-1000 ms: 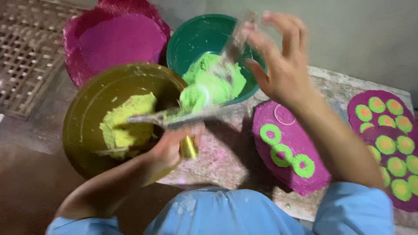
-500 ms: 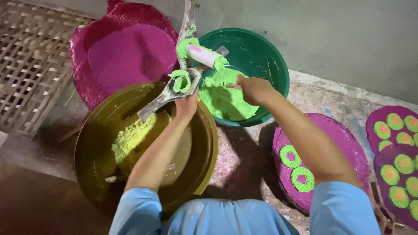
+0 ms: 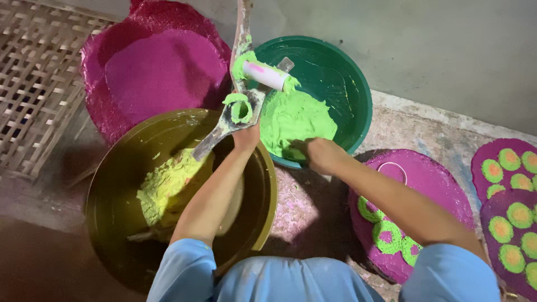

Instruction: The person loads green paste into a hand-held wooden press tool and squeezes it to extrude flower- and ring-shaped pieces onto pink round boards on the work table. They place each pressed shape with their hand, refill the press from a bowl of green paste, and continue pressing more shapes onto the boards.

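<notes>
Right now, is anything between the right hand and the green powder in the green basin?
Nothing visible. The right hand already rests on the green powder inside the green basin. The powder-caked metal tool in the left hand sits off to its left.

Person, seen from above, beside the olive-green basin [image 3: 112, 184].

- Garment: light blue short-sleeved top of plain, smooth cloth, without pattern or print. It fills the lower edge of the view, just below the basin's near rim.
- Sleeves: two short sleeves ending above the elbow; soft folds at each hem. The left one lies against the basin's near rim; the right one sits well to the right of the basin.
- Forearms: bare from sleeve hem to wrist; no watch, bangle or glove in view.
- Left hand [image 3: 246, 136]: bare, above the basin's far rim.
- Right hand [image 3: 321, 155]: bare, no ring discernible, right of the basin.
</notes>
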